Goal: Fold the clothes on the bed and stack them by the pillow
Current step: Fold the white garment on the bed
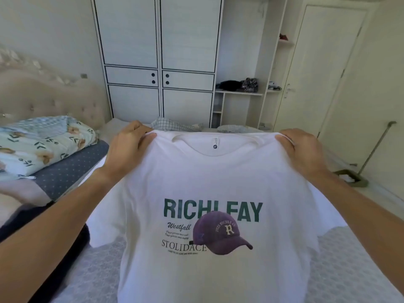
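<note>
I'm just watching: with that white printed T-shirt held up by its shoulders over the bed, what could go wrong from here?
1. The white printed T-shirt is pinched only at its shoulder corners by the left hand and right hand; a slip would probably drop it crumpled.
2. The dark garment lying at the left on the pale patterned bed cover could get caught under the shirt when it is laid down.
3. Its hanging sleeves may fold under, causing creases.

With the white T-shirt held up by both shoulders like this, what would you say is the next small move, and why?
Probably lower the white T-shirt flat onto the bed, print side down. The left hand and right hand each pinch a shoulder, so it hangs spread, unfolded, print facing the camera. Laid flat, the sleeves can be folded in.
</note>
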